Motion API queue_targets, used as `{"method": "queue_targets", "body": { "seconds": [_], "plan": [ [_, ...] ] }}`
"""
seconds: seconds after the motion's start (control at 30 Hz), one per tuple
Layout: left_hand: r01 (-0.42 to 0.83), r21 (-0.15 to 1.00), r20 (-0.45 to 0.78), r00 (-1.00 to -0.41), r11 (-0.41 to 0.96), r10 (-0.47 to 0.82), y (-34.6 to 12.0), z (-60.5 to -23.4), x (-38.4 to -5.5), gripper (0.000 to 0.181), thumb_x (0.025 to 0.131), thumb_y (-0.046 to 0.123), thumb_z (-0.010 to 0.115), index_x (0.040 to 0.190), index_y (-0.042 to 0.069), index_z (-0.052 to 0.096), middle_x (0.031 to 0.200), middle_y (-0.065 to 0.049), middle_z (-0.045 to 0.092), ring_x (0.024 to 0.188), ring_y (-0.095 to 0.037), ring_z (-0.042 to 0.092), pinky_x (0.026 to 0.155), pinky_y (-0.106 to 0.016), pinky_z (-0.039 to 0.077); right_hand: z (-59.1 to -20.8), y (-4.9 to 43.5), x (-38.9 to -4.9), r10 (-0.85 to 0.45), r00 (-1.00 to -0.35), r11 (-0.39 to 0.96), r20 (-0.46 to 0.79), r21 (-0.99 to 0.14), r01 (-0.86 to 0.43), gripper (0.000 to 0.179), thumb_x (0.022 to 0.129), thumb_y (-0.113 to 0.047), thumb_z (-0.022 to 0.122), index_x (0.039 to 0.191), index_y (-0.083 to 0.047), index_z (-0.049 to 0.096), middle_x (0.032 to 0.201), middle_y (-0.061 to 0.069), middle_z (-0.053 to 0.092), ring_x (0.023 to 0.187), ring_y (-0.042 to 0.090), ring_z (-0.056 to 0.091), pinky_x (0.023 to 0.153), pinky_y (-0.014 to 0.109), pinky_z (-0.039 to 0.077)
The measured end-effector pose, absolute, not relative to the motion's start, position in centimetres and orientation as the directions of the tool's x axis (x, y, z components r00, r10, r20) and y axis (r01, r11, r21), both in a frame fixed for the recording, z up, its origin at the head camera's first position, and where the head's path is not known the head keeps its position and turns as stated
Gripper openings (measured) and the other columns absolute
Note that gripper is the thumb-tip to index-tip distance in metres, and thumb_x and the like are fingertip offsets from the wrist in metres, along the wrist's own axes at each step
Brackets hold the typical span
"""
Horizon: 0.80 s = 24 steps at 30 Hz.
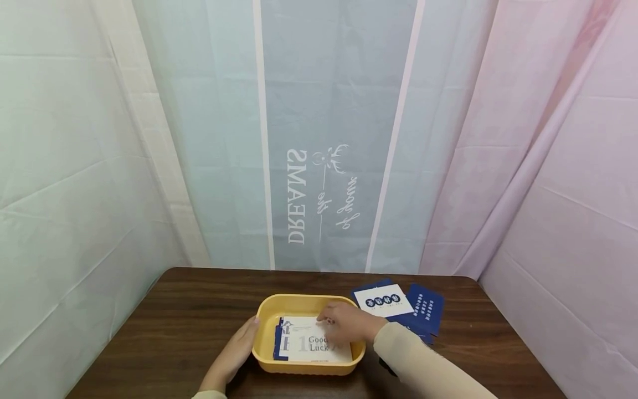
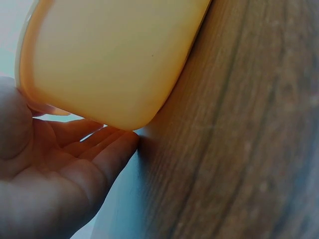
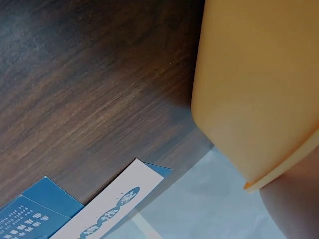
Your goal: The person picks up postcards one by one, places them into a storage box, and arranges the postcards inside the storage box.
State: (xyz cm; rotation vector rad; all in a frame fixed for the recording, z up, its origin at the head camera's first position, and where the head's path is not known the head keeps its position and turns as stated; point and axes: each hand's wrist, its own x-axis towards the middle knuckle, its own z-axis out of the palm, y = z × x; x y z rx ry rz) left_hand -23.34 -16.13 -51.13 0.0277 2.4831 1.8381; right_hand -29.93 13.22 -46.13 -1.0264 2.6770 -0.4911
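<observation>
A yellow plastic tray [image 1: 309, 368] stands on the table with several printed cards inside. On top lies a white card [image 1: 294, 335] reading "Good Luck", and blue card edges show beneath it. My left hand [image 1: 240, 343] lies along the tray's left side, and in the left wrist view its fingers [image 2: 117, 154] extend against the outer wall. My right hand [image 1: 346, 322] reaches over the right rim with bent fingers at the upper part of the white card; I cannot tell whether they pinch it. In the right wrist view the tray wall [image 3: 259, 89] hides the fingertips.
Right of the tray, a white card with dark oval marks [image 1: 384, 302] overlaps several blue cards [image 1: 426, 310] on the dark wooden table [image 1: 199, 310]. A grey-blue curtain with white lettering [image 1: 329, 111] hangs behind the table, and pale cloth walls [image 1: 573, 183] stand at both sides.
</observation>
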Motion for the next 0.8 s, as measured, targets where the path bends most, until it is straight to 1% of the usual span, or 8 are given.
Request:
{"method": "queue_targets", "body": {
  "seconds": [0.13,0.23,0.33,0.53,0.67,0.8],
  "plan": [
    [-0.022,0.955,-0.037,-0.998,0.297,0.044,-16.1,-51.1,-23.4,0.074,0.11,0.046,0.032,0.148,-0.018,0.028,0.153,-0.036,0.027,0.143,-0.051,0.023,0.113,-0.065,0.021,-46.2,13.5,-30.2,-0.688,-0.723,0.676,-0.058,-0.412,-0.611,0.027,0.097,-0.024,0.066,0.123,-0.016,0.07,0.116,-0.01,0.062,0.105,0.006,0.058,0.095,0.03,0.051],
    [-0.038,0.955,-0.051,-0.998,0.293,0.038,-16.0,-51.1,-23.4,0.075,0.109,0.047,0.033,0.148,-0.017,0.028,0.154,-0.036,0.027,0.143,-0.051,0.023,0.114,-0.065,0.02,-46.1,13.9,-30.4,-0.694,-0.72,0.657,-0.006,-0.414,-0.63,0.026,0.099,-0.022,0.064,0.123,-0.015,0.069,0.117,-0.009,0.062,0.109,0.008,0.057,0.097,0.032,0.051],
    [-0.038,0.956,-0.051,-0.998,0.292,0.037,-16.0,-51.1,-23.3,0.075,0.109,0.047,0.033,0.148,-0.017,0.028,0.154,-0.036,0.027,0.143,-0.051,0.022,0.114,-0.065,0.02,-45.8,14.4,-30.6,-0.688,-0.722,0.644,0.073,-0.398,-0.653,0.023,0.1,-0.019,0.062,0.122,-0.014,0.068,0.115,-0.008,0.061,0.109,0.009,0.057,0.096,0.034,0.051],
    [-0.021,0.954,-0.034,-0.999,0.298,0.04,-16.0,-50.9,-23.2,0.072,0.11,0.043,0.032,0.147,-0.018,0.028,0.153,-0.037,0.027,0.143,-0.052,0.023,0.114,-0.064,0.02,-44.8,16.3,-31.2,-0.654,-0.721,0.631,0.229,-0.359,-0.687,0.02,0.101,-0.013,0.06,0.12,-0.011,0.066,0.112,-0.003,0.061,0.104,0.013,0.059,0.09,0.036,0.054],
    [-0.023,0.954,-0.038,-0.998,0.3,0.041,-16.0,-50.9,-23.2,0.073,0.11,0.044,0.032,0.147,-0.018,0.028,0.153,-0.037,0.027,0.143,-0.052,0.022,0.114,-0.065,0.02,-44.8,18.0,-32.0,-0.605,-0.743,0.664,0.285,-0.335,-0.669,0.018,0.099,-0.011,0.061,0.117,-0.012,0.067,0.111,-0.002,0.062,0.102,0.016,0.06,0.088,0.039,0.055],
    [-0.031,0.953,-0.045,-0.998,0.303,0.039,-16.1,-51.0,-23.3,0.074,0.11,0.046,0.031,0.148,-0.018,0.028,0.154,-0.037,0.026,0.143,-0.052,0.021,0.114,-0.065,0.02,-45.3,19.7,-32.7,-0.545,-0.791,0.72,0.279,-0.329,-0.612,0.018,0.098,-0.01,0.062,0.115,-0.012,0.066,0.113,0.0,0.063,0.108,0.02,0.061,0.092,0.042,0.054]
  ]
}}
